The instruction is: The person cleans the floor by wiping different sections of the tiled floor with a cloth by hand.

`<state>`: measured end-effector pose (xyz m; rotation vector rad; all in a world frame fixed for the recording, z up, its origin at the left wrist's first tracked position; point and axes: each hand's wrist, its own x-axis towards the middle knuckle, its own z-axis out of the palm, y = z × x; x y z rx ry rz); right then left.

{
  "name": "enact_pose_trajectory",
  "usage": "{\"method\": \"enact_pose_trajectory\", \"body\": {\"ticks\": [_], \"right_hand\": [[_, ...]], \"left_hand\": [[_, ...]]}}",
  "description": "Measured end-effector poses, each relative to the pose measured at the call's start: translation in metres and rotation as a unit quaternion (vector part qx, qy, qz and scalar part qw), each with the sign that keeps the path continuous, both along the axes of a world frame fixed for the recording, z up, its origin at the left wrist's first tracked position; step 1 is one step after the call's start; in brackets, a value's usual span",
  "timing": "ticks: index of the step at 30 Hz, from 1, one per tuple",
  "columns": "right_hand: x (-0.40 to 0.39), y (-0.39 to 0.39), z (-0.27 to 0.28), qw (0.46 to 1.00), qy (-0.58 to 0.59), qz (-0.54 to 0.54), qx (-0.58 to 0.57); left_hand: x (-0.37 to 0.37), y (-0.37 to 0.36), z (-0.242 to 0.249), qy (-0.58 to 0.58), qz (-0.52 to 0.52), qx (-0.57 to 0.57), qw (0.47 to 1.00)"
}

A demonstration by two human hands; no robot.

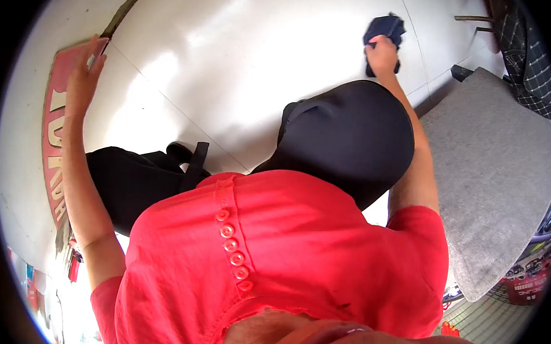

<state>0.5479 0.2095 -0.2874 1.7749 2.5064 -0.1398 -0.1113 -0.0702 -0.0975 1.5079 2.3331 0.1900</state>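
My right hand [382,58] grips a crumpled dark blue cloth [392,26] against the white tiled floor [223,70], out beyond my right knee. On the other side, my left arm reaches forward. My left hand [85,78] has its fingers stretched out at the far corner of a red mat-like strip with pale letters [58,110]. Whether the fingers press on the strip or only hover over it is hard to tell. My legs in black trousers [347,139] are bent, in a low crouch.
A grey mat or cushion [487,164] lies at my right. Dark checked fabric [523,54] hangs at the upper right, near thin rods [470,18]. A dark strip [121,16] runs along the floor at the upper left. A red printed container [528,287] is at the lower right.
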Motion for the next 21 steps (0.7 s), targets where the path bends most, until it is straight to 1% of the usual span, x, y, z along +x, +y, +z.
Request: {"method": "enact_pose_trajectory", "body": {"ticks": [1, 3, 5, 7, 8, 9, 10, 11, 13, 14, 15, 17, 18, 19, 21], "right_hand": [[-0.012, -0.014, 0.013, 0.999, 0.010, 0.017, -0.028], [-0.011, -0.018, 0.015, 0.999, 0.030, 0.024, -0.032], [0.002, -0.002, 0.006, 0.999, 0.010, -0.025, 0.026], [0.000, 0.010, 0.007, 0.996, -0.022, -0.080, 0.031], [-0.002, 0.007, 0.003, 0.998, -0.002, -0.049, 0.031], [-0.003, 0.001, 0.000, 0.999, 0.015, -0.016, 0.028], [-0.010, -0.011, 0.006, 0.998, 0.040, 0.039, 0.019], [-0.020, -0.025, 0.009, 0.998, 0.048, 0.051, -0.002], [-0.005, -0.017, -0.001, 0.987, 0.135, 0.085, 0.009], [0.001, -0.011, -0.004, 0.995, 0.090, 0.033, 0.033], [0.008, 0.003, -0.003, 0.998, 0.043, -0.015, 0.031], [0.019, 0.023, -0.011, 0.994, 0.012, -0.100, 0.048], [0.003, 0.020, 0.000, 0.985, -0.003, -0.171, 0.031], [-0.006, 0.012, -0.001, 0.986, 0.019, -0.158, 0.046], [-0.027, -0.013, -0.004, 0.995, 0.057, -0.055, 0.060]], "left_hand": [[-0.001, -0.002, -0.002, -0.021, 0.017, 0.014, 1.000], [-0.002, -0.003, 0.000, -0.038, 0.033, 0.024, 0.998], [0.005, -0.001, 0.006, -0.042, -0.010, 0.041, 0.998], [-0.001, -0.001, 0.002, -0.019, -0.021, 0.040, 0.999], [-0.004, -0.002, 0.000, 0.001, -0.031, 0.035, 0.999], [-0.004, -0.003, -0.001, -0.001, -0.030, 0.036, 0.999], [-0.004, -0.003, -0.002, -0.020, -0.015, 0.039, 0.999], [-0.006, -0.003, -0.001, -0.038, -0.001, 0.042, 0.998], [0.005, 0.001, 0.008, -0.039, 0.006, 0.030, 0.999], [0.009, 0.002, 0.011, -0.041, 0.013, 0.022, 0.999], [0.007, 0.001, 0.008, -0.041, 0.012, 0.023, 0.999], [-0.003, 0.000, 0.000, -0.019, -0.032, 0.036, 0.999], [-0.002, 0.002, 0.004, -0.014, -0.029, 0.039, 0.999], [0.006, 0.003, 0.009, -0.019, -0.012, 0.039, 0.999], [0.009, 0.003, 0.012, -0.023, 0.008, 0.041, 0.999]]}}
